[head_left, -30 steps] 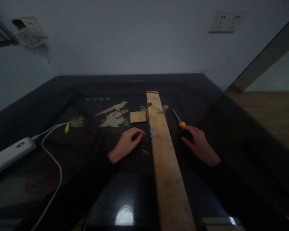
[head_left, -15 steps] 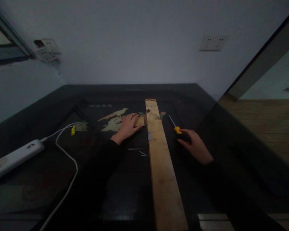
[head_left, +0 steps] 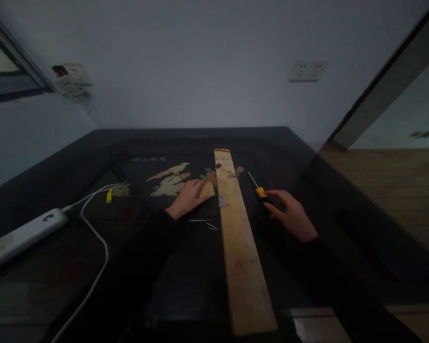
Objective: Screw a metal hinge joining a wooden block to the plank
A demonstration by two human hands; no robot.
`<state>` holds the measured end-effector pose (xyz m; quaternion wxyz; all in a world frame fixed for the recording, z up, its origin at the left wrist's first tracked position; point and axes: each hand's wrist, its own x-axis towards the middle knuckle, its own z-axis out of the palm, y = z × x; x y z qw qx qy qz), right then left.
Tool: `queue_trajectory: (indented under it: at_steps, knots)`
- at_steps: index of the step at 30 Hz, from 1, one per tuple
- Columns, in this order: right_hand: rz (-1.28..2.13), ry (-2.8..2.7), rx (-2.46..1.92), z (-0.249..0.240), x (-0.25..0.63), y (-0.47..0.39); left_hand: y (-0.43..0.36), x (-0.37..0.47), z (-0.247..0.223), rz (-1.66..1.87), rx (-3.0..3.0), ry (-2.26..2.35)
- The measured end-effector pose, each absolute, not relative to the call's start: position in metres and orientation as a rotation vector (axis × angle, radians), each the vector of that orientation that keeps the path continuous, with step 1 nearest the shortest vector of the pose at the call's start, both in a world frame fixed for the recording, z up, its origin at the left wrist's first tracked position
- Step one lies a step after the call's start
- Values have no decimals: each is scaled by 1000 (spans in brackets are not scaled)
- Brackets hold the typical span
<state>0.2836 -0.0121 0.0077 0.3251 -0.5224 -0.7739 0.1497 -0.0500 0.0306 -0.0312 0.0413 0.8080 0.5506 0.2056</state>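
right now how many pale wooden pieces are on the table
2: a long board in the middle, and a small flat piece to its left, partly covered by the left hand; anything else beneath that hand is hidden.

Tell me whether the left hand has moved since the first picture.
Yes: forward, away from the person. Judged against the printed bird, the left hand is closer and now touches the small wooden block.

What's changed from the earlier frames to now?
Left hand went forward, took hold of the small wooden square and drew it slightly nearer the person. The camera view also shifted a little.

Unchanged: right hand holding the screwdriver; plank between the hands.
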Motion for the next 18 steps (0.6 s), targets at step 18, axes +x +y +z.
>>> queue_trajectory:
  at_steps: [18]
  knots:
    - [-63, -2810, -1595, 66, 113, 2, 5, -50, -22, 762, 2502, 1230]
